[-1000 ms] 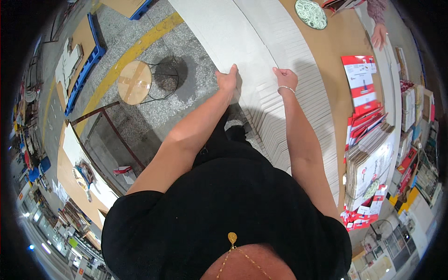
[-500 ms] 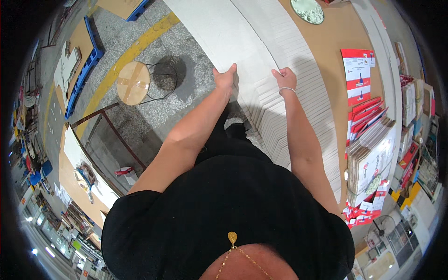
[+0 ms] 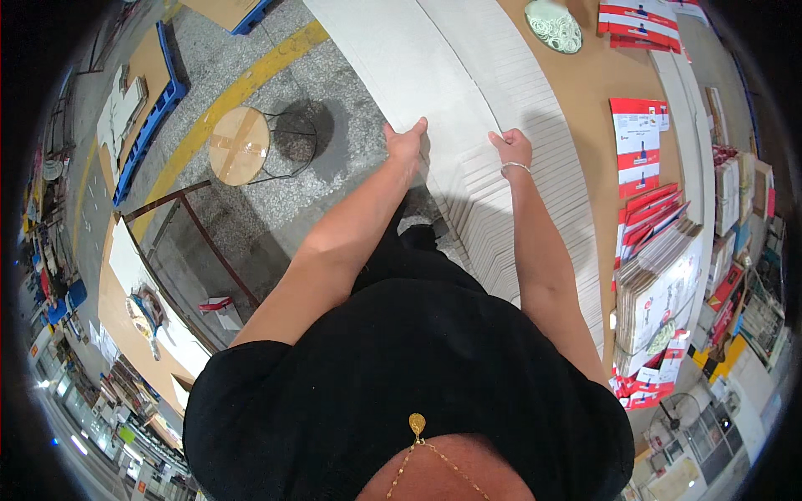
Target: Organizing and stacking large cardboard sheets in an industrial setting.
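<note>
A long white cardboard sheet (image 3: 418,75) lies over a fanned stack of similar white cardboard sheets (image 3: 543,125) along the table edge. My left hand (image 3: 406,144) grips its left edge, thumb on top and fingers hidden underneath. At its right edge my right hand (image 3: 514,149) is closed, thumb and fingers pinching the cardboard. Below and between my hands, the overlapping edges of the stack show as many slanting lines.
On the brown tabletop (image 3: 576,88) are a dish of pale rings (image 3: 554,25), red-and-white printed cards (image 3: 637,138) and a bundle of flat cardboard pieces (image 3: 664,292). To the left stand a round-topped stool (image 3: 240,146), a metal frame (image 3: 213,242) and a blue pallet (image 3: 154,125).
Both hands keep their hold on the sheet and have barely shifted. The view has moved slightly, and more red-and-white printed pieces now show at the far right.
</note>
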Tool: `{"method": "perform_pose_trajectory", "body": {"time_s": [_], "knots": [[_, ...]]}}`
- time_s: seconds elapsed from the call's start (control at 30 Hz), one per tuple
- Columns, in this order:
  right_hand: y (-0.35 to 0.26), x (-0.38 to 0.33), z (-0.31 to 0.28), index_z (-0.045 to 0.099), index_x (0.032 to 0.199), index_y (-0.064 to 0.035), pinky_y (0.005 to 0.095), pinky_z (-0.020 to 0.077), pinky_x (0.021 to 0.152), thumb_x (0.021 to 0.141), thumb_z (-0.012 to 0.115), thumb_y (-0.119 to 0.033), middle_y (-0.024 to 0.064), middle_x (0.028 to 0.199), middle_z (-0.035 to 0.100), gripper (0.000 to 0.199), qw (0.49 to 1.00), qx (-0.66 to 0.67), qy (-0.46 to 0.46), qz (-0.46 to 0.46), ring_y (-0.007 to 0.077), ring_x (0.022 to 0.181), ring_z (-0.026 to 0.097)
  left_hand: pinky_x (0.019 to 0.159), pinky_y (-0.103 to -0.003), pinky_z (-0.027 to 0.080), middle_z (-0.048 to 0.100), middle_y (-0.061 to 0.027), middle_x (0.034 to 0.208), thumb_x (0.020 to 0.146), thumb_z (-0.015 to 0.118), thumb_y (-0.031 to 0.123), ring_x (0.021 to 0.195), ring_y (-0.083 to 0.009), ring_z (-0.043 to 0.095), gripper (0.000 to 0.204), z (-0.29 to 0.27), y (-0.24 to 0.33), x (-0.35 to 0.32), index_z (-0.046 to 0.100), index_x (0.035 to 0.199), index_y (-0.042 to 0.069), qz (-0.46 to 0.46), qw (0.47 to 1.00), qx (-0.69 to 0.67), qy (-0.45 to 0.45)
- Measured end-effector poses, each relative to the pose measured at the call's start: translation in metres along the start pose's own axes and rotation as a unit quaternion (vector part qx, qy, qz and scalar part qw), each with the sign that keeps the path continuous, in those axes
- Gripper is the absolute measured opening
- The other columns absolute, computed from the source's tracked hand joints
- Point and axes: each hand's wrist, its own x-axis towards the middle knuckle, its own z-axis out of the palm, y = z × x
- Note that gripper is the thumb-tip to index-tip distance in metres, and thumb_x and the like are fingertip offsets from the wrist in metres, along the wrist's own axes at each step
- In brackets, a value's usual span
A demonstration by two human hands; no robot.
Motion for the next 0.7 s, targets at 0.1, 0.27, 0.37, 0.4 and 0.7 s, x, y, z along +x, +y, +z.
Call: {"method": "perform_pose_trajectory", "body": {"time_s": [0.1, 0.27, 0.37, 0.4, 0.7], "knots": [[-0.007, -0.003, 0.001, 0.059, 0.074, -0.0021, 0.0273, 0.0441, 0.057, 0.064, 0.078, -0.025, 0.0052, 0.067, 0.059, 0.032, 1.000, -0.003, 0.007, 0.023, 0.0123, 0.059, 0.052, 0.090, -0.034, 0.040, 0.050, -0.0150, 0.115, 0.072, 0.070, 0.005, 0.105, -0.0250, 0.049, 0.064, -0.002, 0.000, -0.001, 0.031, 0.122, -0.001, 0.013, 1.000, 0.026, 0.008], [-0.017, -0.015, -0.017, 0.061, 0.078, -0.0019, 0.0297, 0.0464, 0.062, 0.067, 0.074, -0.032, 0.0089, 0.071, 0.062, 0.034, 1.000, -0.017, -0.003, -0.016, 0.0175, 0.064, 0.058, 0.094, -0.034, 0.037, 0.045, -0.0184, 0.121, 0.066, 0.078, 0.022, 0.110, -0.0261, 0.045, 0.086, -0.012, -0.012, -0.017, 0.024, 0.129, -0.004, 0.056, 0.992, 0.109, 0.016], [-0.014, -0.031, -0.035, 0.061, 0.079, -0.0018, 0.0316, 0.0472, 0.065, 0.069, 0.071, -0.036, 0.0114, 0.074, 0.063, 0.037, 0.995, -0.072, -0.018, -0.060, 0.0214, 0.068, 0.060, 0.095, -0.034, 0.036, 0.043, -0.0192, 0.123, 0.064, 0.079, 0.026, 0.113, -0.0264, 0.044, 0.095, -0.037, -0.048, -0.028, 0.020, 0.131, -0.005, 0.028, 0.990, 0.106, -0.084], [-0.009, -0.037, -0.042, 0.061, 0.080, -0.0018, 0.0324, 0.0474, 0.066, 0.069, 0.070, -0.038, 0.0123, 0.075, 0.063, 0.039, 0.989, -0.121, -0.026, -0.083, 0.0230, 0.070, 0.061, 0.095, -0.034, 0.036, 0.043, -0.0192, 0.123, 0.064, 0.079, 0.026, 0.113, -0.0264, 0.044, 0.095, -0.039, -0.057, -0.033, 0.020, 0.131, -0.005, 0.028, 0.990, 0.109, -0.085], [0.031, -0.057, -0.061, 0.060, 0.076, -0.0022, 0.0291, 0.0462, 0.062, 0.068, 0.073, -0.029, 0.0086, 0.070, 0.062, 0.031, 0.998, -0.050, -0.041, -0.019, 0.0168, 0.064, 0.058, 0.090, -0.034, 0.039, 0.051, -0.0163, 0.115, 0.070, 0.074, 0.020, 0.106, -0.0246, 0.050, 0.066, -0.027, -0.064, -0.026, 0.038, 0.119, -0.005, -0.011, 0.996, 0.070, -0.056]]}}
